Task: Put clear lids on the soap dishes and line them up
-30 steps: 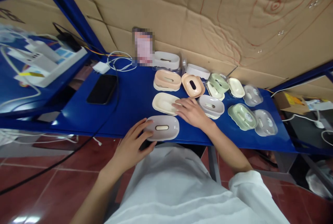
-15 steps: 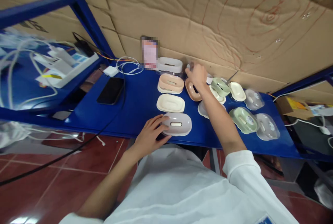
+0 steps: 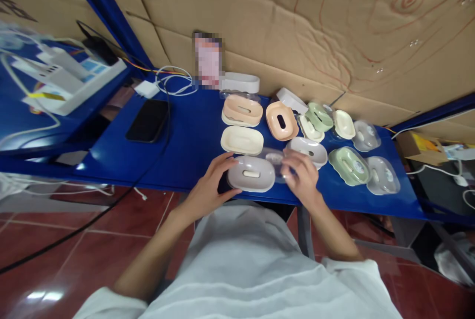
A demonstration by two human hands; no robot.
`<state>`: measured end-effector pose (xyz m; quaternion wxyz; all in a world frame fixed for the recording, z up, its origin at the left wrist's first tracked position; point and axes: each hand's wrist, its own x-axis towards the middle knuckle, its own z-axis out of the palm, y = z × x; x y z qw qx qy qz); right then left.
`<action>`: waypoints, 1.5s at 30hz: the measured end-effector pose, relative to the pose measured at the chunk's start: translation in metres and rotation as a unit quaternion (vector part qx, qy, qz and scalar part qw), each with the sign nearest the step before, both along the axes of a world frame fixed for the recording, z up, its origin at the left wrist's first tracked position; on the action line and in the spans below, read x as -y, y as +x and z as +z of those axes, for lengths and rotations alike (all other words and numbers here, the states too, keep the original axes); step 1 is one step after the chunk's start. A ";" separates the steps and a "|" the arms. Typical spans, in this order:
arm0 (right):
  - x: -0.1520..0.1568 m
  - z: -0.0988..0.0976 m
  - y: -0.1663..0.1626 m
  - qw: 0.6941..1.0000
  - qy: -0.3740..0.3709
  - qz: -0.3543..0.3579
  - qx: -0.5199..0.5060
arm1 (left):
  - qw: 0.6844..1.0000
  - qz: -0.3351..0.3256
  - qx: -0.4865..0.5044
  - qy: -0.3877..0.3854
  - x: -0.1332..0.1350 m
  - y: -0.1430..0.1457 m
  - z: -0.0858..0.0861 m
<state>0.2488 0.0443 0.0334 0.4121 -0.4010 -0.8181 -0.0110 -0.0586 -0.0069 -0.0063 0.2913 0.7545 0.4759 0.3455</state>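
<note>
Now, behind everything stands a broad cardboard wall [image 3: 260, 22] carrying red drawn lines [image 3: 410, 0] and, at the far left, black lettering [image 3: 15, 9] too smeared and cut off to read. Before it is the blue table [image 3: 189, 146]. The right hand [image 3: 302, 173] has come back from the rear of the table, where it was half a second ago, and is at the front with a clear cover [image 3: 276, 169] pinched by its right side, fingers and thumb drawn in close. The left hand [image 3: 212, 179] has stayed at the left end of the grey dish [image 3: 251, 180], its grip curved wide, thumb at the near rim and fingers at the far one. That dish lies near the table's front edge, just in front of the cream dish [image 3: 242, 138]. In view the cover overlaps the dish's right end; whether they touch I cannot tell, but the change appears to put the two parts side by side. Smallest are a pale label [image 3: 273, 158] on the cover and a round label [image 3: 359, 167] on the green dish [image 3: 345, 166] at the right; neither's print nor any brand is legible.
</note>
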 end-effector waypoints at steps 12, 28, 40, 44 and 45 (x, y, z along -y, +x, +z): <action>0.039 -0.013 0.009 0.965 -0.141 0.155 0.160 | 0.998 -0.062 -0.016 -0.009 -0.006 -0.001 0.005; 0.030 -0.024 -0.015 0.957 -0.111 0.190 0.191 | 0.998 -0.055 0.004 -0.003 -0.008 -0.005 0.003; 0.041 -0.010 0.018 0.987 -0.102 0.075 0.100 | 0.999 -0.046 -0.008 0.012 -0.003 0.000 0.003; 0.030 0.026 0.126 0.984 0.059 -0.153 0.064 | 1.000 -0.028 -0.011 0.008 -0.003 0.003 0.003; 0.022 0.034 0.165 0.967 0.086 -0.230 0.064 | 1.000 -0.023 -0.017 0.009 -0.003 0.003 0.002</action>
